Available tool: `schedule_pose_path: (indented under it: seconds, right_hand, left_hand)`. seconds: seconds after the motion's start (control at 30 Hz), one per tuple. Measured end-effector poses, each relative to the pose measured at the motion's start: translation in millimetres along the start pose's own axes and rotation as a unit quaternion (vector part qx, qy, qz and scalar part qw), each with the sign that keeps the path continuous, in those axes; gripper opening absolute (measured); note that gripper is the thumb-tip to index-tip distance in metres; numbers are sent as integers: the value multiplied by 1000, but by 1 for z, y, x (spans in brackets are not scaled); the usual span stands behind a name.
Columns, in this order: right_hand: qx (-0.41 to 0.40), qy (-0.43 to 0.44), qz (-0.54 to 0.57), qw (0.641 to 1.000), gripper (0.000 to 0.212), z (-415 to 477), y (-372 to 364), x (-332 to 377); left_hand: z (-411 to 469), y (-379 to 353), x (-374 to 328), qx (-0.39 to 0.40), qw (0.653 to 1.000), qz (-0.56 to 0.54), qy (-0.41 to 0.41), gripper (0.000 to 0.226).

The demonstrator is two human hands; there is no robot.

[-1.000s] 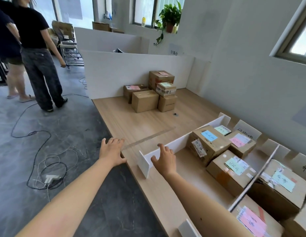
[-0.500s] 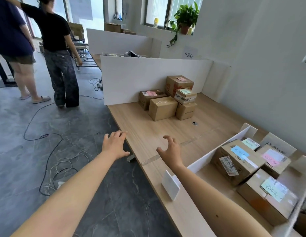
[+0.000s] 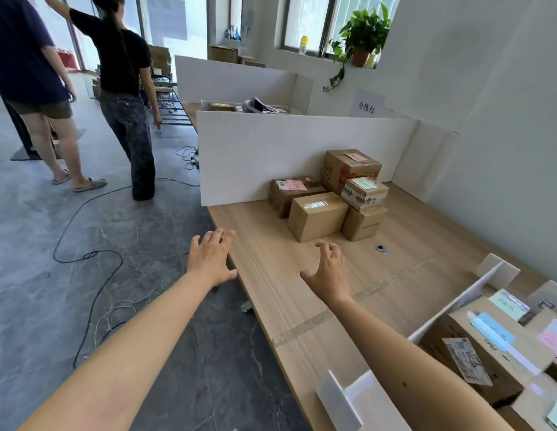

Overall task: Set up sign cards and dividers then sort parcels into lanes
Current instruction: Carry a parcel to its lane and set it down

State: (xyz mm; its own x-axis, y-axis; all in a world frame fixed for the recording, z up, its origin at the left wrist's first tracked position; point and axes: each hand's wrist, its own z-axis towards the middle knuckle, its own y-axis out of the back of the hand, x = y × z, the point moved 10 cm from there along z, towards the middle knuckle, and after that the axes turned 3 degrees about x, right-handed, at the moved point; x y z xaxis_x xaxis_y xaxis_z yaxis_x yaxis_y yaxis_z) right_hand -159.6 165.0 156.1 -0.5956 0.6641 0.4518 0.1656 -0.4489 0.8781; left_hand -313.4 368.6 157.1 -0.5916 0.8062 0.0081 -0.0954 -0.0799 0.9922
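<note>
Two empty hands hover at the wooden table [image 3: 411, 241], left hand [image 3: 210, 259] spread at its edge, right hand [image 3: 328, 270] loosely clawed, with sorted parcels [image 3: 476, 353] beside a white divider [image 3: 457, 301] near right, unsorted parcels [image 3: 317, 216] stacked against the far partition [image 3: 271, 150], cables [image 3: 93, 255] crossing the grey floor [image 3: 37, 306].

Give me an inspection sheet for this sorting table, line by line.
Surface: wooden table, with a tape strip across it.
Job's things: five parcels stacked against the white partition; white divider beside labelled boxes at near right.
Clutter: small metal ring on the table.
Hands: left hand open at the table edge; right hand spread above the table, holding nothing.
Cables: black cable and thin white cords on the floor.
Surroundings: person in black top and person in dark blue top standing at left; potted plant on the windowsill; paper sign on the wall.
</note>
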Motion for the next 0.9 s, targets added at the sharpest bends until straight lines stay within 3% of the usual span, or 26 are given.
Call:
schedule_pose_path:
  seconds: [0.43, 0.9]
  right_hand:
    - [16, -25, -12, 999, 56, 157, -24, -4]
    - [29, -144, 39, 988, 69, 206, -19, -87]
  left_hand:
    - [151, -2, 32, 31, 999, 14, 14, 97]
    - [246, -41, -59, 90, 992, -25, -86, 101]
